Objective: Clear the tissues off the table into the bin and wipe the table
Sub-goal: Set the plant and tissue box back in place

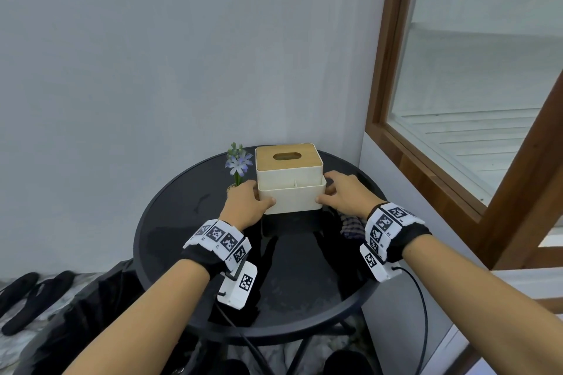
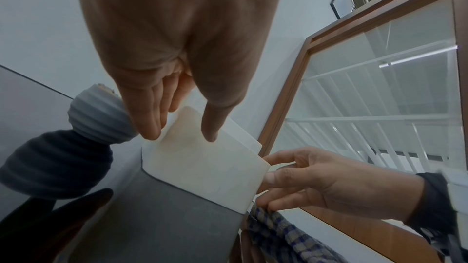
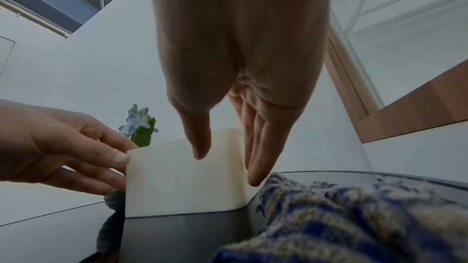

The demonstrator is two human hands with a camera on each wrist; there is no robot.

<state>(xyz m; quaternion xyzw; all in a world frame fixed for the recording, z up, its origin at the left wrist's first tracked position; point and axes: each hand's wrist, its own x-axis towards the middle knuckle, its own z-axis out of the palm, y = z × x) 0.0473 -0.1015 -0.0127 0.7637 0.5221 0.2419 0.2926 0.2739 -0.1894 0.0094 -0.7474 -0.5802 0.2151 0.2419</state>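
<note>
A cream tissue box (image 1: pixel 289 189) with a wooden lid stands at the back of the round black table (image 1: pixel 189 222). My left hand (image 1: pixel 262 196) grips its left front corner, thumb on the front face and fingers along the side. My right hand (image 1: pixel 327 192) grips the right front corner the same way. The wrist views show the box (image 2: pixel 207 171) (image 3: pixel 182 183) between both hands. A blue checked cloth (image 1: pixel 352 227) (image 3: pixel 354 217) lies bunched on the table just under my right wrist. No loose tissue shows on the table.
A small ribbed vase (image 2: pixel 98 115) with a blue flower (image 1: pixel 238 163) stands right behind my left hand. The grey wall and a wooden window frame (image 1: pixel 426 161) close in the back and right. A black crinkled bag (image 1: pixel 91 313) and dark slippers (image 1: pixel 27 295) are on the floor at left.
</note>
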